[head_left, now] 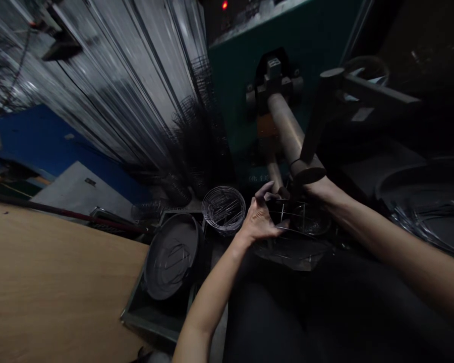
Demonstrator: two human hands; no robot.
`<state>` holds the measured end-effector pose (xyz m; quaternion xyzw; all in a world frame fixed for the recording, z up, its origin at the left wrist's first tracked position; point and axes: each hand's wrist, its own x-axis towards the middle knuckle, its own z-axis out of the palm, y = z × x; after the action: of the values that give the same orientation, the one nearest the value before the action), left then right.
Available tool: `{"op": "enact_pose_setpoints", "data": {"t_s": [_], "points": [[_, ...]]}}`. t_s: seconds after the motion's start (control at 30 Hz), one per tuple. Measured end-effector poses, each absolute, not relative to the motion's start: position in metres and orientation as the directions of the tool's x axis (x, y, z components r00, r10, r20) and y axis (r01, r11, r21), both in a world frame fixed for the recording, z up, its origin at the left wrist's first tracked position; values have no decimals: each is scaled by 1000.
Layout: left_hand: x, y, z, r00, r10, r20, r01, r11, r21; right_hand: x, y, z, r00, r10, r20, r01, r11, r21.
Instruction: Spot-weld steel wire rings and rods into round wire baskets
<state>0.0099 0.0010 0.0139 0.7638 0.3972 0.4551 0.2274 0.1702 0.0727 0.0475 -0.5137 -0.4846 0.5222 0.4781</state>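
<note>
My left hand (262, 218) is at the machine's lower electrode arm (275, 176), its thumb and fingers curved in a wide C around the near side of a thin wire frame (283, 212). A wire runs rightward from the thumb. My right forearm (344, 209) reaches in from the right; its hand is hidden behind the thick upper cylindrical arm (293, 136), so its fingers do not show. Left of my left hand stands a stack of round wire rings or baskets (223, 207).
A dark round pan (172, 256) with loose wire pieces lies in a green metal tray (147, 315). A wooden board (53, 282) fills the lower left. The green machine body (234, 75) rises ahead. A large round container (431, 201) with wires stands at right.
</note>
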Motion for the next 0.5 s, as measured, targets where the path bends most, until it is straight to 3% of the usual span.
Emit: {"op": "enact_pose_setpoints", "data": {"t_s": [0.5], "points": [[8,6,14,289,789,542,327,-613,719,168,62,66,-36,977,-211,-112,-213,-971]]}}
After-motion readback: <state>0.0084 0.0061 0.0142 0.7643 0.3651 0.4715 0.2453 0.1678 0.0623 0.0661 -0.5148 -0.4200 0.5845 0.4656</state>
